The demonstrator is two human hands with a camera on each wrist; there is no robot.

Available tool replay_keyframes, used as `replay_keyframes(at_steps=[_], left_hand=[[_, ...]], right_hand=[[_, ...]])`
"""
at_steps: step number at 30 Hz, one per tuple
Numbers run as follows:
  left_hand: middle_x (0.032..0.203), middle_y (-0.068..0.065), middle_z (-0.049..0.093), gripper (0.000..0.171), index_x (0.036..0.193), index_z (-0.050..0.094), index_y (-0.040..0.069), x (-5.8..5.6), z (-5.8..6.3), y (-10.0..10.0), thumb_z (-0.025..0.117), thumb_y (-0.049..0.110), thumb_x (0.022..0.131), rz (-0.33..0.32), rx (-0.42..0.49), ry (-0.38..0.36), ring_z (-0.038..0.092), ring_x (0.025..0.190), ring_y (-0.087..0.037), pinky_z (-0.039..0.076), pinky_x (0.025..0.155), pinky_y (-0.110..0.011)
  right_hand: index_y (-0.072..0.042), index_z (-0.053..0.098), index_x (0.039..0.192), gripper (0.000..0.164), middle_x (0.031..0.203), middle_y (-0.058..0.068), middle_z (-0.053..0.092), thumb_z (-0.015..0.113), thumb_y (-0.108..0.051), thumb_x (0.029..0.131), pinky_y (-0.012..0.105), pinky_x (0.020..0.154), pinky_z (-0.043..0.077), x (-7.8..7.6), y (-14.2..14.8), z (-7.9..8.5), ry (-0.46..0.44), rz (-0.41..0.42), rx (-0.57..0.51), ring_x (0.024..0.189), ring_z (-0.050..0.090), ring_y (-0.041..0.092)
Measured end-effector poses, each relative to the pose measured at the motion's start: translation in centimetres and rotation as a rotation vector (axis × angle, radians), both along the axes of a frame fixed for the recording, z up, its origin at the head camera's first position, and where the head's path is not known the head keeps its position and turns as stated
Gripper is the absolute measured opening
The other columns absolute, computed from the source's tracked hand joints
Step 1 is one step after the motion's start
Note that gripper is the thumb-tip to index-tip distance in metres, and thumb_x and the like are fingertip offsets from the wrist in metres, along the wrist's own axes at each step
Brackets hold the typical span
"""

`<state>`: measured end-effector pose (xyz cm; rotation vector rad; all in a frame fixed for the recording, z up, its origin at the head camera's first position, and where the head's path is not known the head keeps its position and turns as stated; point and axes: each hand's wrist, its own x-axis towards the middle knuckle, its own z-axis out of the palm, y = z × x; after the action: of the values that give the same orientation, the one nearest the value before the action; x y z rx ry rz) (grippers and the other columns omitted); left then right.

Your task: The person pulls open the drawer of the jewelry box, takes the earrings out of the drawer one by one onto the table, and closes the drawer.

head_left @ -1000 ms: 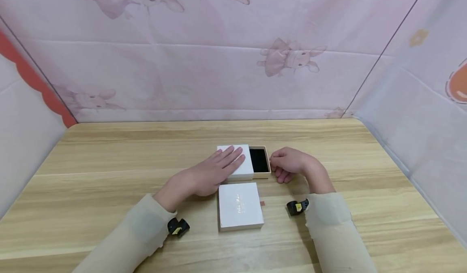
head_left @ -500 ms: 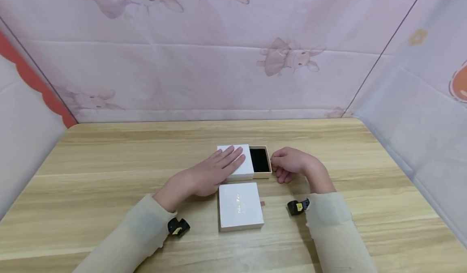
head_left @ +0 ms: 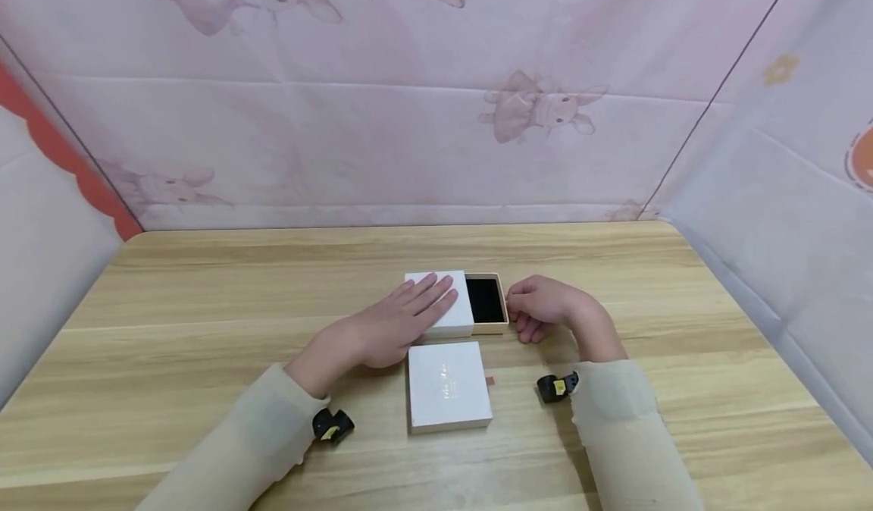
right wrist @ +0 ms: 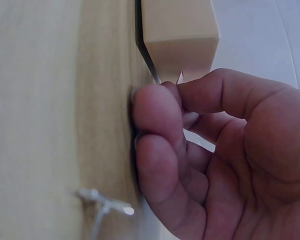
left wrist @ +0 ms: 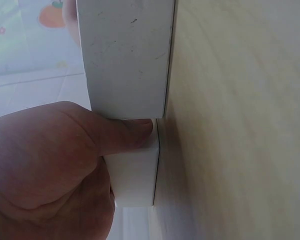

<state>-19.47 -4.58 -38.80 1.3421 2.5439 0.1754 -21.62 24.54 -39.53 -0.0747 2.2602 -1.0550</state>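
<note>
A white drawer-style box [head_left: 464, 306] lies toward the back of the table, its cream tray [head_left: 489, 328] partly slid out to the right and showing a black lining [head_left: 485, 301]. Across the white sleeve my left hand [head_left: 389, 327] rests flat with straight, spread fingers; in the left wrist view its thumb [left wrist: 127, 135] presses the sleeve's side. Beside the tray's right end, my right hand [head_left: 546, 306] has curled fingers. In the right wrist view its thumb and index finger pinch a small pinkish pull tab [right wrist: 180, 77] at the tray's end, mostly hidden by the fingertips.
A second white box [head_left: 449, 386] with gold lettering sits just in front, a reddish tab [head_left: 490, 381] poking from its right side. A small shiny silvery object [right wrist: 105, 202], its kind unclear, lies on the wooden table [head_left: 239, 291] near the right hand. Printed cloth walls enclose the table.
The tray and my right hand have shifted very slightly to the right. My left hand keeps its place on the sleeve, and the second box stays put.
</note>
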Motion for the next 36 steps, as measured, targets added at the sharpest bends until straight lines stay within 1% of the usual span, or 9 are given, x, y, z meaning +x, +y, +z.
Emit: replay_keyframes(at_steps=[9, 22, 28, 36], left_hand=[[0.168, -0.010, -0.002, 0.064, 0.161, 0.005, 0.011, -0.18, -0.32, -0.06, 0.033, 0.004, 0.104, -0.006, 0.001, 0.006, -0.003, 0.155, -0.030, 0.005, 0.125, -0.048], [0.168, -0.010, -0.002, 0.062, 0.161, 0.005, 0.011, -0.12, -0.33, -0.17, 0.031, 0.005, 0.105, -0.005, 0.008, 0.010, -0.003, 0.155, -0.030, 0.005, 0.125, -0.048], [0.168, -0.011, -0.002, 0.065, 0.161, 0.005, 0.011, -0.26, -0.34, -0.04, 0.034, 0.005, 0.104, -0.013, 0.004, 0.023, -0.003, 0.155, -0.030, 0.006, 0.125, -0.049], [0.168, -0.011, -0.002, 0.064, 0.161, 0.005, 0.010, -0.18, -0.21, -0.02, 0.033, 0.004, 0.104, -0.012, 0.000, 0.010, -0.003, 0.155, -0.030, 0.007, 0.125, -0.050]], right_hand=[[0.000, 0.060, 0.084, 0.025, 0.070, 0.007, 0.061, 0.041, -0.013, 0.096, 0.034, 0.060, 0.060, -0.14, 0.12, -0.08, -0.003, 0.001, 0.004, 0.060, 0.067, 0.017], [0.002, 0.059, 0.084, 0.025, 0.070, 0.008, 0.060, 0.040, -0.011, 0.095, 0.034, 0.060, 0.060, 0.00, 0.06, 0.13, -0.012, -0.007, -0.004, 0.060, 0.067, 0.017], [0.001, 0.059, 0.084, 0.024, 0.071, 0.008, 0.061, 0.040, -0.011, 0.094, 0.034, 0.061, 0.060, 0.06, 0.24, 0.30, -0.016, -0.013, -0.002, 0.061, 0.067, 0.018], [-0.001, 0.059, 0.082, 0.023, 0.071, 0.008, 0.060, 0.041, -0.011, 0.093, 0.035, 0.062, 0.061, 0.16, 0.37, 0.32, -0.018, -0.016, 0.007, 0.061, 0.067, 0.018]])
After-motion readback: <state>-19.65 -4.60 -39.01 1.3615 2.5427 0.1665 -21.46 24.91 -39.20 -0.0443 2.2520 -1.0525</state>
